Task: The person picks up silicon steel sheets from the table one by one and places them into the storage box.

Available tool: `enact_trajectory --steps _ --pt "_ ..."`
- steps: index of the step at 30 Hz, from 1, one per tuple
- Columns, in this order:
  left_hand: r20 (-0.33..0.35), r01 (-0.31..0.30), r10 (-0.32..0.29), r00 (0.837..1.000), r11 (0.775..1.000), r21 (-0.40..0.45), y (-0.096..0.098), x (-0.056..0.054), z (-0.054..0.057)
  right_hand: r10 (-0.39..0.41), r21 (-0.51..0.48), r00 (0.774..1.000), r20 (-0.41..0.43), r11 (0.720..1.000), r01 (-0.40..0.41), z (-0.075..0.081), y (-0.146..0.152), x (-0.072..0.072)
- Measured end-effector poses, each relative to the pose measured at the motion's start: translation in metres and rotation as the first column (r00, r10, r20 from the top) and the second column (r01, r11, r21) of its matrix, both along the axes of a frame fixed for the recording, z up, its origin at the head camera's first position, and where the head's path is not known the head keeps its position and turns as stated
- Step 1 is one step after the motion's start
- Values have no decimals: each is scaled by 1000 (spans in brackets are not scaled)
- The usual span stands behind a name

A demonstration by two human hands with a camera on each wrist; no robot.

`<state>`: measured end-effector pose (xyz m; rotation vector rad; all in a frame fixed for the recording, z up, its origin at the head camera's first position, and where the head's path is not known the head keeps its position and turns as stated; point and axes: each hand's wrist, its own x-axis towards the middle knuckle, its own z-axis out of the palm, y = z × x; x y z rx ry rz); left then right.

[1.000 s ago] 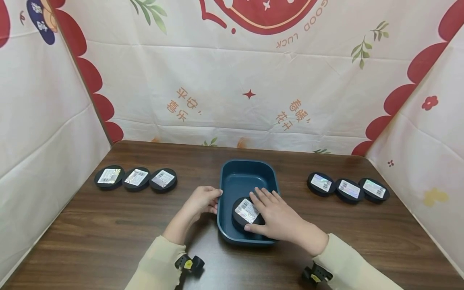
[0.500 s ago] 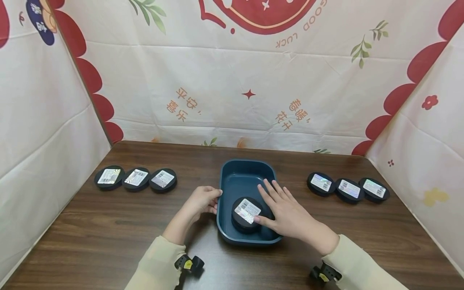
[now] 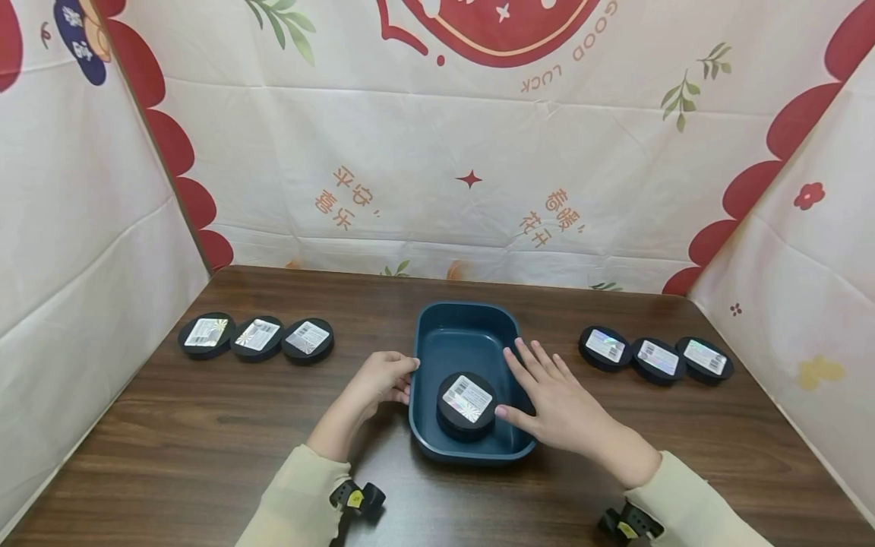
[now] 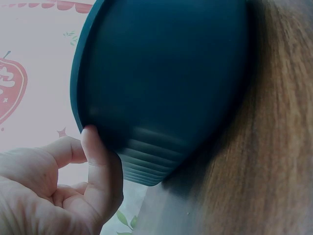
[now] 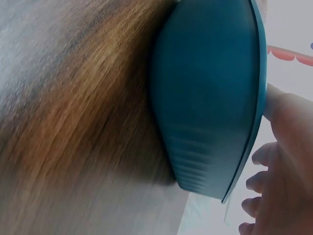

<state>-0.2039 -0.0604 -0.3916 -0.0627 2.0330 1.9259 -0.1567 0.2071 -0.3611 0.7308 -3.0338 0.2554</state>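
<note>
A deep teal rectangular tray (image 3: 472, 317) stands on the wooden table, with one flat black round disc (image 3: 451, 425) bearing a white barcode label inside its near half. My left hand (image 3: 384, 380) pinches the tray's left rim between thumb and fingers; the left wrist view shows this hand (image 4: 73, 181) at the rim, too. My right hand (image 3: 557, 399), fingers straight and spread, hovers over the tray's right rim, its thumb tip close to the disc's right edge. In the right wrist view the right hand (image 5: 286, 161) lies along the outer top edge of the tray (image 5: 205, 98).
Three similar black discs (image 3: 258, 355) sit in a row at the table's left. Another row of three black discs (image 3: 659, 372) is at the right. A printed white cloth (image 3: 410, 137) hangs behind the wooden table (image 3: 171, 441) and along both sides.
My right hand has lifted off the disc and drawn right, toward the tray's right rim, uncovering the disc. My left hand has stayed on the left rim.
</note>
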Motion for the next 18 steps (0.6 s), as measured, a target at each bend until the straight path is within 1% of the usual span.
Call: enact_trajectory --steps 7,10,14,18 --pt "-7 -5 5 1000 1000 -9 1 1 0 -19 -29 1000 14 999 19 2 12 1" --pt "-7 -10 10 1000 1000 -13 1 1 1 -40 -24 999 16 999 41 3 16 2" --pt "-8 -12 12 1000 1000 -16 1 2 2 -66 2 998 -12 998 66 2 20 2" --pt "-11 -9 9 1000 1000 -15 1 1 1 -75 18 996 -46 997 76 1 24 3"
